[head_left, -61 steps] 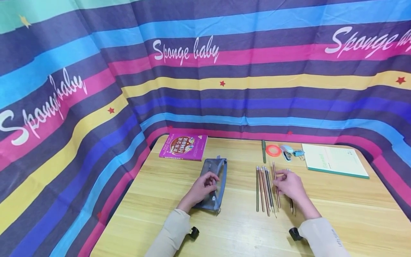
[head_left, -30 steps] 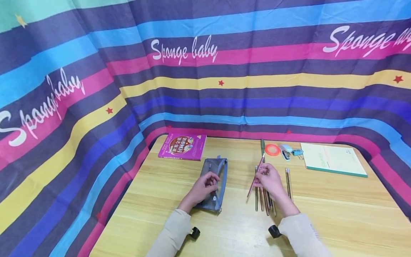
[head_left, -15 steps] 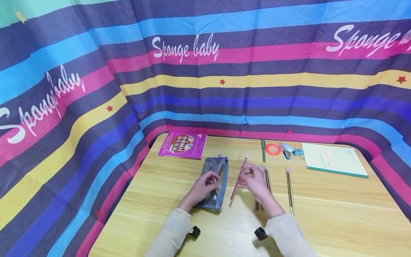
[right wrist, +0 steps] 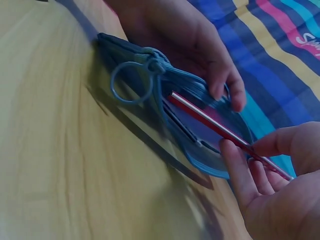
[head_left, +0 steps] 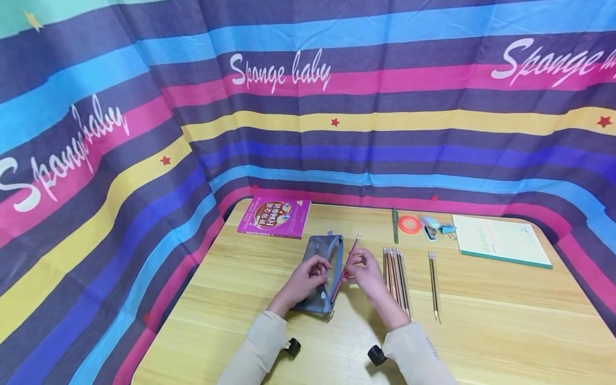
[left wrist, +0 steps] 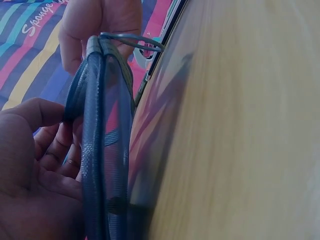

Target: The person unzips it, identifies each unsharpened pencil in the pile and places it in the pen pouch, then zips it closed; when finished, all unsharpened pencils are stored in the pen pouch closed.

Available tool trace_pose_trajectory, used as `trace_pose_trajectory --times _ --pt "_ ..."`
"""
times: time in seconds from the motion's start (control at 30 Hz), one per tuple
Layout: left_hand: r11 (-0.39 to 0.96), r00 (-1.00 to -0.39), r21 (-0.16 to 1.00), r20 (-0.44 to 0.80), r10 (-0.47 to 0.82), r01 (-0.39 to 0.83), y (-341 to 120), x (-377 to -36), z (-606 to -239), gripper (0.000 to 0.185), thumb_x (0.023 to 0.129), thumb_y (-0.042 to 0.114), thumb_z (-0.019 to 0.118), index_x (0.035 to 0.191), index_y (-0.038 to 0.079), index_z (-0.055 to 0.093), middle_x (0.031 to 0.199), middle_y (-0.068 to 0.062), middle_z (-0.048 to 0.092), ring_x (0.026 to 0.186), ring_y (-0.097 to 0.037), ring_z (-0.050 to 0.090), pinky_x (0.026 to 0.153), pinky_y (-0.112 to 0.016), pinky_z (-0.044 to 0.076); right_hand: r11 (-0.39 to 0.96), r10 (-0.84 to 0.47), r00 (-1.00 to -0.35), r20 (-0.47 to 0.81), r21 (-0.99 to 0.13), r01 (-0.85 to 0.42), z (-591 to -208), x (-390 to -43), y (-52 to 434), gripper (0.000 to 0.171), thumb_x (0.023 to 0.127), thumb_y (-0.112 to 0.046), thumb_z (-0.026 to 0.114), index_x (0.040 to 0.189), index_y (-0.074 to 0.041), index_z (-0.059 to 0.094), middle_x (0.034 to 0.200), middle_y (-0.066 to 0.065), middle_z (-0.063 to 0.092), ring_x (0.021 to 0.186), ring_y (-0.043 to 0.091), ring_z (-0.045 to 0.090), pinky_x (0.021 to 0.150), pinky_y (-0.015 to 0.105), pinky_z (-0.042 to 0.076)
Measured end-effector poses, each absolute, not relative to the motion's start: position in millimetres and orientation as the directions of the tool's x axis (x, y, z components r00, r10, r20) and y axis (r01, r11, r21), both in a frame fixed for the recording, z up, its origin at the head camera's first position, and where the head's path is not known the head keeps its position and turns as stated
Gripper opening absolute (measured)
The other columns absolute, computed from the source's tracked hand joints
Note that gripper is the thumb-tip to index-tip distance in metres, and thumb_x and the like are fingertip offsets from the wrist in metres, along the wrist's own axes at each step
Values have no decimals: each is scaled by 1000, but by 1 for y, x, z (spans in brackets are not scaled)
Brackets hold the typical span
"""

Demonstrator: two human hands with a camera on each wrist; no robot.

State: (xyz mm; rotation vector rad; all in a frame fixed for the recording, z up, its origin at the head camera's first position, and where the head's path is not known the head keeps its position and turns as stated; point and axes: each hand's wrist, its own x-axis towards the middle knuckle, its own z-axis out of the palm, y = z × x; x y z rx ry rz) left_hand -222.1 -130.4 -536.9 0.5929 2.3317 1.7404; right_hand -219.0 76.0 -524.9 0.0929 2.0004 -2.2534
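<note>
At frame centre, the pencil case [head_left: 321, 275] mouth is held apart by the left hand [head_left: 304, 280]; 1 red pencil [head_left: 344, 267], pinched by the right hand [head_left: 366, 274], is angled in. The tip could be snagged on mesh.

White script reading "Sponge baby" runs across the striped curtain [head_left: 385, 133] that hangs round the surface: once in full on the back panel, above the pink stripe, once slanting along the left panel, and once more at the far right, where the edge of the view cuts the second word short. The same lettering shows in part on the curtain in the two wrist views, too clipped to read whole. The magenta book [head_left: 274, 217] lying at the back left carries Chinese characters on its cover, too small to make out. The pale green notebook [head_left: 500, 240] at the back right bears a faint printed word along its cover that cannot be read.
</note>
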Motion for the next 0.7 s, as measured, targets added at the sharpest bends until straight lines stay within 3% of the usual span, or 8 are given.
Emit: trace_pose_trajectory --times 0.7 --pt "228 -894 945 117 433 234 -131 -223 -537 22 94 0 64 116 3 62 90 0 56 78 -9 55 70 -22 50 -89 -138 -978 -156 -982 169 -532 -214 59 40 94 11 60 132 10 48 102 16 57 72 18 67 71 33 64"
